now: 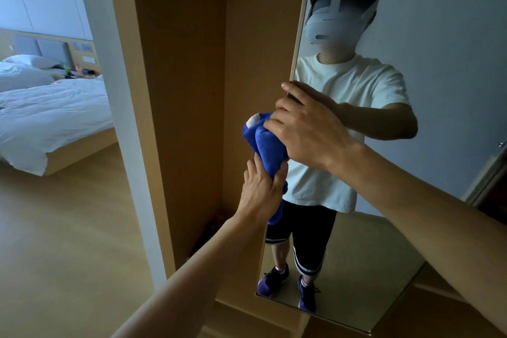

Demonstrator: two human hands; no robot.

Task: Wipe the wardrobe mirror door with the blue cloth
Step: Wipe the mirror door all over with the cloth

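Blue cloth (pixel 270 145) half-hidden by both hands (pixel 310 129), mirror door (pixel 439 63) cropped at top (bedside clutter (pixel 68 73) indistinct)

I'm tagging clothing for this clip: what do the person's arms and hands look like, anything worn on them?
Left forearm and right forearm are bare, no sleeves; left hand and right hand show no gloves, rings, watch or bands. The mirror reflects a white short-sleeved T-shirt.

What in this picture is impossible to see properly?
Head view:
- Top of the blue cloth: behind the right hand.
- Top of the mirror door: cut off by the picture's upper edge.
- Beside the bed, small things: too tiny to identify.
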